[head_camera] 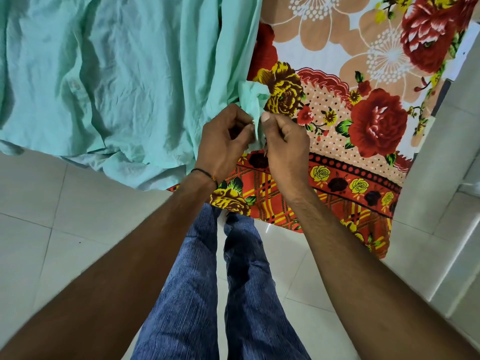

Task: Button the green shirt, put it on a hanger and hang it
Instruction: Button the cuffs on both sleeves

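The green shirt (117, 74) lies spread and creased over the left part of the bed, its lower edge hanging past the bed's front. A small fold of its right edge is bunched up between my hands. My left hand (223, 141) pinches that fold from the left with thumb and fingers closed. My right hand (283, 141) pinches the same strip from the right, thumb on top. The two hands nearly touch. Any button or buttonhole is hidden by my fingers. No hanger is in view.
A floral bedsheet (363, 105) in red, orange and yellow covers the bed and drapes over its front edge. Pale floor tiles (52, 216) lie below. My legs in blue jeans (197, 294) stand against the bed. A white wall or ledge (446, 178) runs along the right.
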